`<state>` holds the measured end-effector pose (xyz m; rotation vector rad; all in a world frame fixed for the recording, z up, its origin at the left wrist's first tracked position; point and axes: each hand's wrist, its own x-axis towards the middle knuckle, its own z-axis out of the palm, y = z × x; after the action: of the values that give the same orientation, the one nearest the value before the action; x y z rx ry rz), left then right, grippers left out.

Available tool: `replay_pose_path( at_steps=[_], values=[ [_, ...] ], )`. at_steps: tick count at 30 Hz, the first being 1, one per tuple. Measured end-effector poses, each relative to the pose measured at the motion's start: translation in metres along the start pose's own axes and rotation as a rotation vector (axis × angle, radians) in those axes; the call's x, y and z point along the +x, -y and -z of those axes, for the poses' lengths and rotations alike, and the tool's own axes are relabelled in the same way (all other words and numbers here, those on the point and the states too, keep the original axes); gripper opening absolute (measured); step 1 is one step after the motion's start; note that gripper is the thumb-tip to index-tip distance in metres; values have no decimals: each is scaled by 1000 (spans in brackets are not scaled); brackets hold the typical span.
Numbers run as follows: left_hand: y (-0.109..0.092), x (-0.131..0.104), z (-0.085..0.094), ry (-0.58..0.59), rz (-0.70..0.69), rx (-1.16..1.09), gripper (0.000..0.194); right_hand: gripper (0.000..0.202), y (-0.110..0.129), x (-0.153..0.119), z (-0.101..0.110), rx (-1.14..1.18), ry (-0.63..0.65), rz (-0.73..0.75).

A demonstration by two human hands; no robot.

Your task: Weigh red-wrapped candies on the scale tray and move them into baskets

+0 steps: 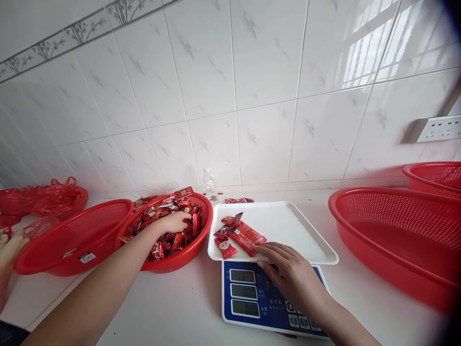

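Observation:
My left hand (175, 222) reaches into a red perforated basket (178, 262) heaped with small red-wrapped candies (178, 241). Its fingers curl against a red-wrapped candy at the basket's right side; the fingertips are partly hidden. Resting over the front rim of a white tray (302, 230), my right hand (288, 269) has its fingers stretched out, the tips at a long red packet (247, 238). Several smaller red-wrapped candies (225, 247) lie beside that packet on the tray. Under my right hand is the blue panel of a weighing scale (245, 290).
Another person's hand (12, 245) is at the far left, near red plastic bags (57, 197). A second red basket (97, 235) stands beside the full one. Larger red baskets (392, 240) stand at the right. A clear bottle (209, 182) is behind the tray, by the tiled wall.

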<state>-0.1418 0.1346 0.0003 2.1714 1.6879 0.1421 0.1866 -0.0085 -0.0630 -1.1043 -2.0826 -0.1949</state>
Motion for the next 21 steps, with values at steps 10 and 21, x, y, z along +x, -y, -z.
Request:
replay_pose_path(
  at_steps=[10,21],
  values=[
    [-6,8,-9,-41,1,34,13,25,2,3,3,2,-31,9],
    [-40,-11,32,-448,31,-282,31,24,8,3,9,84,-98,12]
  ],
)
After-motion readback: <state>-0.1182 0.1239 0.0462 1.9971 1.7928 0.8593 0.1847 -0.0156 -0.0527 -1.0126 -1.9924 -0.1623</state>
